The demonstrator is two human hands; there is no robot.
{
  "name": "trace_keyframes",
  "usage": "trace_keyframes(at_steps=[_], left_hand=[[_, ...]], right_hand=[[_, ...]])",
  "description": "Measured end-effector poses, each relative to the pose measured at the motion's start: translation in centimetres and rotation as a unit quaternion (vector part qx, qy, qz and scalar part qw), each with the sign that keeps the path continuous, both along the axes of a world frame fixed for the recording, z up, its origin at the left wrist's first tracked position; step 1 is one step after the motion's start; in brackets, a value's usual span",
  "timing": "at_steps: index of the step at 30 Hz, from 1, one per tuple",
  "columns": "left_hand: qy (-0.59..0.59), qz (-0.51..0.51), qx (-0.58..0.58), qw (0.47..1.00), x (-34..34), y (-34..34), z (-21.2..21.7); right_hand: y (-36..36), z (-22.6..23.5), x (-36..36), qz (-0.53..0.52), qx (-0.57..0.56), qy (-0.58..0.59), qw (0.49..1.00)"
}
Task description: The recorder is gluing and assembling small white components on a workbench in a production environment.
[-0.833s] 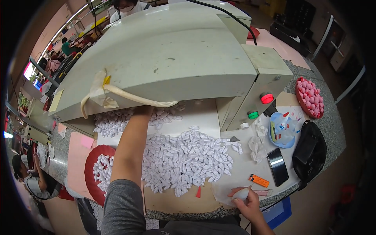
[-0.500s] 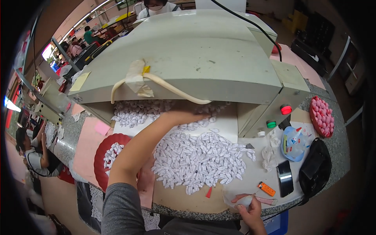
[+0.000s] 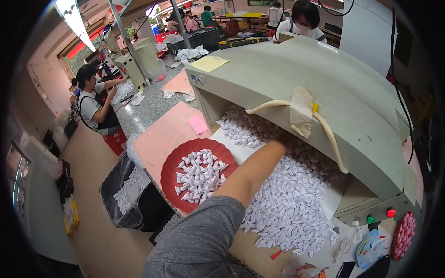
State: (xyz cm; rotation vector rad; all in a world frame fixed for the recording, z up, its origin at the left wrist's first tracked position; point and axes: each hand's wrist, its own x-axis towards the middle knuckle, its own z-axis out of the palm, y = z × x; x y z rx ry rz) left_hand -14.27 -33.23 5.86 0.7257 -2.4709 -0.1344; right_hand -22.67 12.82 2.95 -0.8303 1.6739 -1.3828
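Big grey-green machine housing (image 3: 324,88) hangs over the surface (image 3: 252,241), and the heap of small white pieces (image 3: 287,204) spills out from under it. Best bet here, I'd say: rake slow and low so pieces don't skid off past the red tray (image 3: 172,171). Left hand (image 3: 283,140) reaches under the hood into the heap; can't tell how open it is. Right hand (image 3: 303,270) barely shows at the bottom edge, grip unclear.
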Motion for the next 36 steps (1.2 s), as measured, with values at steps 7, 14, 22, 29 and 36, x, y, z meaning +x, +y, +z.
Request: trace_keyframes(at_steps=[7,14,22,29,36], left_hand=[[0.074,-0.028,0.047,0.996,-3.7,1.3,-3.0],[-0.073,0.025,-0.033,0.996,-4.0,6.0,-3.3],[-0.068,-0.146,0.126,0.979,2.5,8.2,-1.2],[-0.013,-0.141,0.093,0.986,5.1,8.7,-1.2],[0.046,-0.11,0.105,0.987,6.7,11.4,-0.3]], right_hand=[[1.1,0.6,1.6,0.044,-0.08,0.012,0.996],[3.1,0.6,0.3,0.161,0.01,-0.015,0.987],[2.9,1.0,4.0,0.001,-0.098,0.026,0.995],[2.8,1.5,3.8,0.074,-0.103,0.095,0.987],[2.2,1.2,4.3,0.101,-0.094,0.069,0.988]])
